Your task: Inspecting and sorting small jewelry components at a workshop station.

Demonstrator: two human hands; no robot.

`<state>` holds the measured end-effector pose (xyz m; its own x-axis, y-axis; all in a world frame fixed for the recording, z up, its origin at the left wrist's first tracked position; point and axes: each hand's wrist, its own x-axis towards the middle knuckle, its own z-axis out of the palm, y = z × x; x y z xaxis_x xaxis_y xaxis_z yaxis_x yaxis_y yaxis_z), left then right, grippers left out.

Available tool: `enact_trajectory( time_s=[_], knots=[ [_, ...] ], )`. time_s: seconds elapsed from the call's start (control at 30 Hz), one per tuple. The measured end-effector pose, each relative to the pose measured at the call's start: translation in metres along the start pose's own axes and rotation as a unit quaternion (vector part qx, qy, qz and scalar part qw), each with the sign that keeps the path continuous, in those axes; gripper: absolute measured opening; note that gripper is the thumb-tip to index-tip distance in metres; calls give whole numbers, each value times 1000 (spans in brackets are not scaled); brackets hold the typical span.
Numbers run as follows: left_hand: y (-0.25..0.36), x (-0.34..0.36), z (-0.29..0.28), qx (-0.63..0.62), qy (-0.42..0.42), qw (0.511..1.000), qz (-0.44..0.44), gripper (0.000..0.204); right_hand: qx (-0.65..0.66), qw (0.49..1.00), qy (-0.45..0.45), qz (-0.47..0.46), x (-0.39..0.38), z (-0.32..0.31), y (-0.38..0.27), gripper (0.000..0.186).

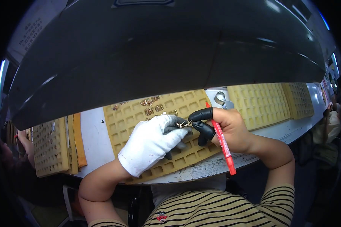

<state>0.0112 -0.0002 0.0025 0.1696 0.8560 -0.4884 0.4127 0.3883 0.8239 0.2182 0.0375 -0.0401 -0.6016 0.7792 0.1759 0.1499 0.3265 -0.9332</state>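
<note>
Marker in right hand, long axis slanting forward-left.

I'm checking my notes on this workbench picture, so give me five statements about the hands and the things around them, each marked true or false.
1. The left hand wears a white glove. True.
2. The marker held in the right hand is blue. False: the marker is red.
3. The right thumb and index finger have black covers. True.
4. A small gold-coloured metal piece is held at the fingers of both hands. True.
5. The round silver item lies left of the yellow tray beneath the hands. False: the round silver item lies to the right of that yellow tray.
</note>
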Motion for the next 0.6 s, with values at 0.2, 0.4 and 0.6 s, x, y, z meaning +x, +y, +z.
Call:
enact_trajectory(
  time_s=[0.2,0.4,0.6],
  knots=[
    [0,-1,-4,-119,-79,990,-1,31,138,983,-52,112,-1,-8,-12,44],
    [-1,-1,-5,-147,-98,984,1,33,184,974,-74,106,-2,-10,-8,46],
    [-3,1,-4,-147,-100,984,1,34,184,973,-75,114,-1,-10,-10,40]
  ],
)
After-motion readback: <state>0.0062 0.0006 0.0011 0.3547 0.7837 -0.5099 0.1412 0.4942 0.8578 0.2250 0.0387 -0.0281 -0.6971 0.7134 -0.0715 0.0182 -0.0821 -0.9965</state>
